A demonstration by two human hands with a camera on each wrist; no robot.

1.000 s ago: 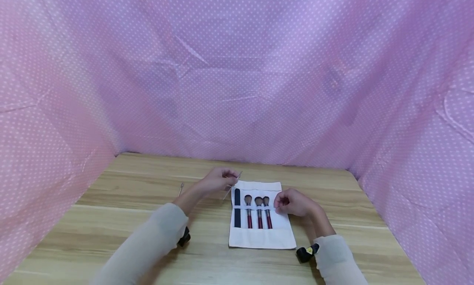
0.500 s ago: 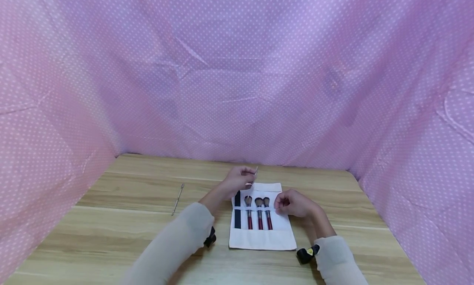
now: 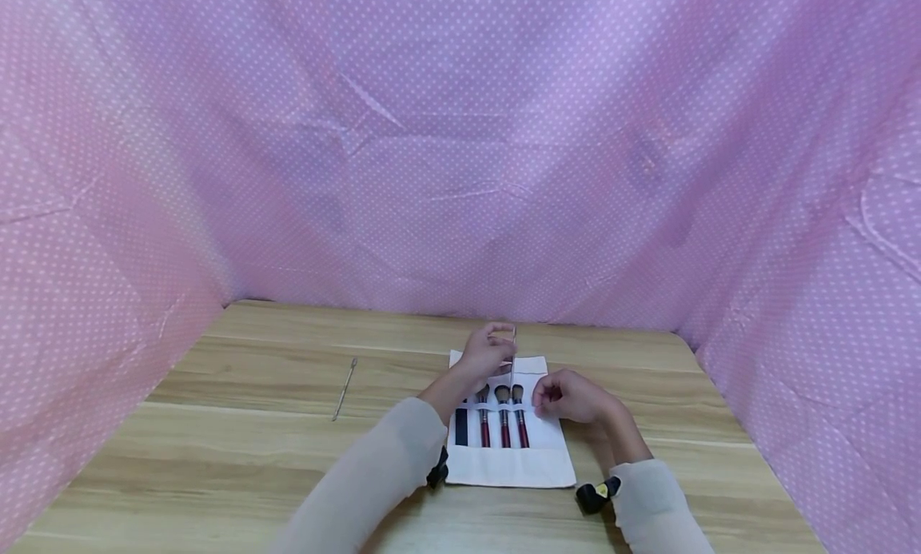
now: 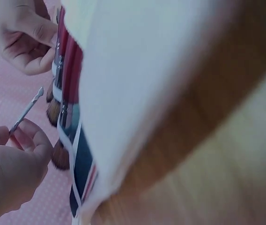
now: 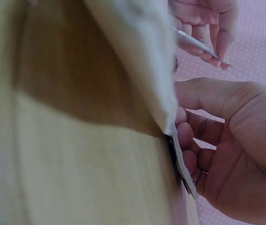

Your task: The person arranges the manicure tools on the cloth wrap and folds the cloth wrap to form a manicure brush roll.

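Note:
A white fabric brush roll (image 3: 507, 468) lies unfolded on the table. Its elastic band holds three makeup brushes (image 3: 504, 432) with red handles and a flat black strip (image 3: 461, 428). Above its far part, my left hand (image 3: 489, 352) pinches a slim silver metal tool (image 4: 27, 108) with a small spade-shaped tip; the tool stands nearly upright behind the brush heads. At the roll's right side, my right hand (image 3: 572, 394) has its thumb and curled fingers at the cloth by the band, pinching it. The left wrist and palm hide the roll's upper left part.
Another slim silver tool (image 3: 344, 389) lies on the wooden table (image 3: 216, 426), left of the roll. Pink polka-dot cloth (image 3: 460, 218) surrounds the table at the back and sides. A black wrist camera (image 3: 597, 495) sits below the right hand.
My left hand has carried the silver tool rightward from the roll's left edge to above the brush heads, turning it more upright. The right hand stays put. The tool on the table has come into full view.

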